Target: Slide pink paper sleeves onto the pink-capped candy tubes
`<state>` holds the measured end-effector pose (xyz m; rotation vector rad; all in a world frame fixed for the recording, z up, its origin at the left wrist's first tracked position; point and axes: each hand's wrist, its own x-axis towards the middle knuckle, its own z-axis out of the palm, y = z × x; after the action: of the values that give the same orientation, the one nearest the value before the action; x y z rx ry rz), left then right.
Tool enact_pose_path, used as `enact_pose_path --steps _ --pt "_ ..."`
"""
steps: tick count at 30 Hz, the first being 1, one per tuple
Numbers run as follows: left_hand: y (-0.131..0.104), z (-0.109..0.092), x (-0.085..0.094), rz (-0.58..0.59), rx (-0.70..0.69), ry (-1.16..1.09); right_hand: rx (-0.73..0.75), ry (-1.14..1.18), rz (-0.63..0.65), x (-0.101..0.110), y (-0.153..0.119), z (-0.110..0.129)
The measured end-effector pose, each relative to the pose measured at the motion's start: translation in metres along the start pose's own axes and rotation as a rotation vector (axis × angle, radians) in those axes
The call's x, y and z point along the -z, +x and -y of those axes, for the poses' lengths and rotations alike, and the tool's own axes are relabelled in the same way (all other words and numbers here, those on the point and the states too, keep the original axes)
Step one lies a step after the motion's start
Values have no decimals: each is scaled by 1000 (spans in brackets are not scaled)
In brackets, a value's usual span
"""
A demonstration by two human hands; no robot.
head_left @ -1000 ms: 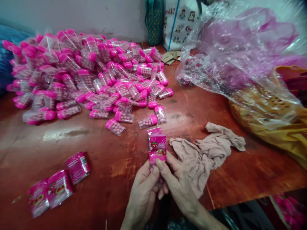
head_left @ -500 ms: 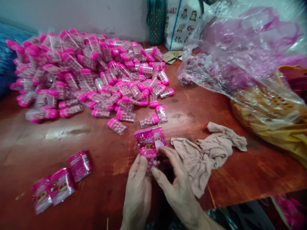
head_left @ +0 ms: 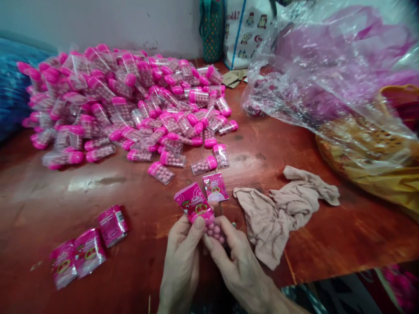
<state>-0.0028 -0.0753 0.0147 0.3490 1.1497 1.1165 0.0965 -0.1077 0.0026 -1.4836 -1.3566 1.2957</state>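
Observation:
Between my two hands is a small clear candy container full of pink balls, tilted with its base toward my right hand. A printed pink label sleeve sits over its capped end and sticks out past it. My left hand is closed round the sleeved end, thumb on top. My right hand pinches the bare lower part between thumb and fingers. Just beyond my fingers a single label sleeve lies flat. Several more sleeves lie to the left.
A big heap of pink-capped candy containers covers the back left of the table. A crumpled beige cloth lies right of my hands. Clear and pink plastic bags spread over a yellow basket. A printed white bag stands behind.
My right fingers have closed onto the container's lower part. The container and its sleeve have tilted to the left, away from the sleeve on the table. The view has shifted slightly.

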Motion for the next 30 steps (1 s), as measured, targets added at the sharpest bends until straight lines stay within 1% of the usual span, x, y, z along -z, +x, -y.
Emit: enact_pose_path --steps 2,4,7,9,12,13,15,17,19,20,23,25,27,30 --pt "2 -2 1 51 36 -17 18 40 25 0 0 4" --pt "2 0 0 103 53 -39 4 44 33 -1 -2 7" --pt "-1 5 0 184 75 -51 -58 -36 -44 -2 -10 5" --pt "-5 9 0 230 97 -52 -65 -57 -98 -3 -16 2" --pt "-8 13 0 258 122 -46 -64 -51 -138 -2 -20 -3" --pt "-8 13 -1 254 129 -40 -60 -37 -121 -1 -18 -4" --pt "-7 13 -1 235 137 -36 -50 16 -28 3 -12 -3" --pt "-5 13 1 211 135 -55 -61 93 71 7 -3 0" --pt "-3 13 4 194 129 -94 -94 207 111 11 3 3" --pt "-2 12 7 201 133 -111 -113 304 134 12 6 4" --pt "0 11 13 235 132 -118 -201 749 288 12 9 5" --pt "1 10 15 239 111 -98 -289 987 374 11 9 5" --pt "2 8 14 209 79 -85 -321 1078 384 10 9 5" --pt "5 8 12 161 25 -75 -286 1047 268 10 9 5"
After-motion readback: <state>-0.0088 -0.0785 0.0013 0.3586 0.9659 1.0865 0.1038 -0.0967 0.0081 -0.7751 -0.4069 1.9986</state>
